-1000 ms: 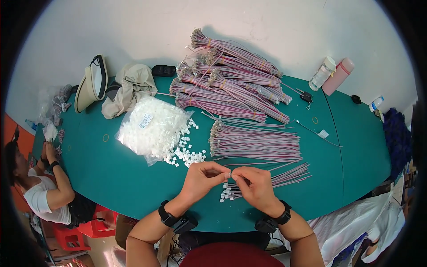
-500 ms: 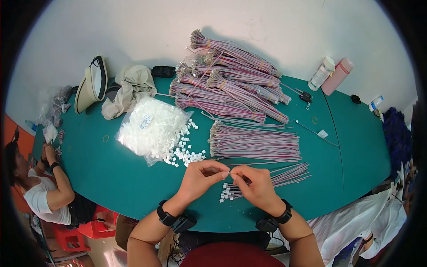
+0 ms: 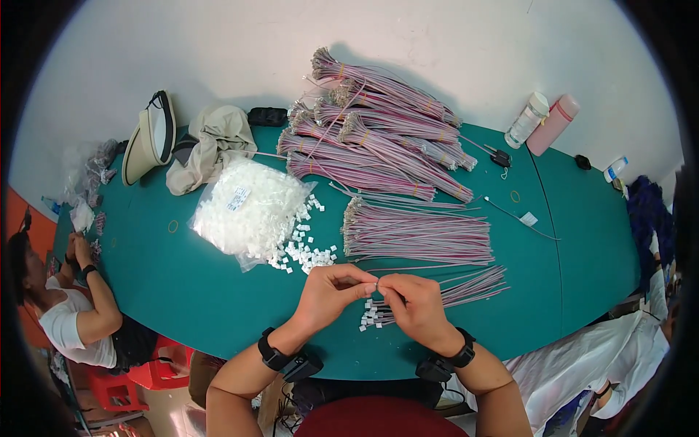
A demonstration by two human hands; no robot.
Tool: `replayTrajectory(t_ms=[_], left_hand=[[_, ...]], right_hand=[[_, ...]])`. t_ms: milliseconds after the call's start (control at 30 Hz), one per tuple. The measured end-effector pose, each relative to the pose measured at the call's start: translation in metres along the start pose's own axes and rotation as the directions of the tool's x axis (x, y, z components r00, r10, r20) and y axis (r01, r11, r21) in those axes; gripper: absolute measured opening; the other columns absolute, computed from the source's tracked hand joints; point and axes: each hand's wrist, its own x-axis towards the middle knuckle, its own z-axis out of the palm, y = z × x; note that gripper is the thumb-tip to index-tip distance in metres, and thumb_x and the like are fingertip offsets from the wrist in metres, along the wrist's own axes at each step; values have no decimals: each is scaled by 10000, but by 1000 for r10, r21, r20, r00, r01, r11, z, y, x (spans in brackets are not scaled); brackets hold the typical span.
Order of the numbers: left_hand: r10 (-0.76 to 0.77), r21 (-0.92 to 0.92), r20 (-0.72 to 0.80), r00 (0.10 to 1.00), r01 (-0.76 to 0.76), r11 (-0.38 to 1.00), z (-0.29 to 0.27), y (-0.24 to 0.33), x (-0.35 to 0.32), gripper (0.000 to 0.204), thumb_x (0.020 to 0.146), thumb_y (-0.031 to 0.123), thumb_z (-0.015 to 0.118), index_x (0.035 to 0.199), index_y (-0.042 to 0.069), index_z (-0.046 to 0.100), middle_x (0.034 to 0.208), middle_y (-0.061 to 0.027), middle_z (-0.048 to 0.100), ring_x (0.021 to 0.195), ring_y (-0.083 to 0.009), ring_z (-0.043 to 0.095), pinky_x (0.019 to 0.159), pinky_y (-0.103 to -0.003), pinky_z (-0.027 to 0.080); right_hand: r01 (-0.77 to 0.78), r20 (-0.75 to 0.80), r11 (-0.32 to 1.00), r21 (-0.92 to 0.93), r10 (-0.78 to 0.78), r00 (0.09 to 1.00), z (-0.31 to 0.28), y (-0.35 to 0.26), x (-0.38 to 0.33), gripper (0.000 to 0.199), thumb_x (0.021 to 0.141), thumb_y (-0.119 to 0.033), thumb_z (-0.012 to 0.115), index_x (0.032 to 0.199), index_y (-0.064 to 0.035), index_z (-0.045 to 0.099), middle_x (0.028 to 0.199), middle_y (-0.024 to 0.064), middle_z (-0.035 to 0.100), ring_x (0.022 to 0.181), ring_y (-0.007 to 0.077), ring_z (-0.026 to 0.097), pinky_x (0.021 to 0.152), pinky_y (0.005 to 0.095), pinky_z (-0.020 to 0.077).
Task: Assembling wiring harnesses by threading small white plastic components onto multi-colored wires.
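Observation:
My left hand (image 3: 327,295) and my right hand (image 3: 413,304) meet fingertip to fingertip above the green table (image 3: 306,357), both closed in a pinch. A tiny piece shows between the left fingertips, too small to name. The right fingers pinch what looks like the end of a thin cable, mostly hidden by the hand. Below and beside that hand lie grey-pink cables (image 3: 477,286) with white connectors (image 3: 370,315) on their left ends. Just beyond, a wide layer of loose cables (image 3: 422,233) is spread out. Small white connector housings (image 3: 309,256) lie scattered beyond my left hand.
A clear bag of white housings (image 3: 251,207) stands at the left-centre. Tied cable bundles (image 3: 378,138) are heaped at the back. A visor hat (image 3: 151,138), cloth (image 3: 218,138), keys (image 3: 499,156) and bottles (image 3: 553,125) line the far side. Another person (image 3: 73,313) works at the left.
My hands stay together in nearly the same spot, with only slight shifts of the fingers and wrists. At the far right, a white sleeve and an arm have moved.

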Motion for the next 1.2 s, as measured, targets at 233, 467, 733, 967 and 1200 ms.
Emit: replayTrajectory(t_ms=[233, 467, 733, 967, 1200], left_hand=[[28, 67, -13, 1000, -27, 997, 1, -4, 0, 147, 860, 63, 723, 992, -1, 720, 912, -58, 723, 831, -90, 667, 761, -231, 546], [-18, -6, -16, 1000, 18, 1000, 0, -3, -2, 152, 866, 73, 721, 996, -5, 717, 907, -64, 723, 825, -90, 664, 754, -232, 541], [-33, 9, -16, 999, 33, 999, 0, -1, 0, 181, 887, 74, 695, 1042, -18, 705, 939, -78, 717, 852, -112, 667, 788, -249, 541], [-43, -102, 7, 999, 43, 994, -2, 6, 0, 194, 921, 60, 635, 1083, -30, 694, 956, -90, 713, 851, -132, 671, 796, -253, 542], [-19, -56, 8, 1000, 19, 998, -3, 9, -1, 191, 922, 49, 624, 1080, -33, 693, 942, -91, 713, 836, -129, 671, 788, -250, 543]], right_hand=[[-103, 39, 994, 25, 102, 994, -1, 0, 0, 68, 864, -6, 636, 930, 6, 653, 748, 146, 642, 630, 296, 621, 561, 342, 489], [-139, 23, 988, 71, 138, 990, 0, -1, 0, 75, 862, -19, 655, 932, 9, 659, 755, 137, 653, 611, 255, 628, 549, 310, 490], [-73, -8, 994, 84, 74, 997, 3, 8, -2, 98, 868, -25, 663, 955, 19, 662, 784, 132, 675, 627, 215, 660, 544, 277, 495], [-209, 67, 952, 224, 199, 978, -5, 3, 3, 118, 870, 20, 644, 980, 49, 676, 835, 112, 708, 727, 143, 696, 601, 239, 538], [-226, 91, 952, 208, 211, 973, -8, 0, 4, 110, 874, 13, 647, 974, 49, 674, 846, 107, 705, 726, 136, 693, 603, 232, 536]])
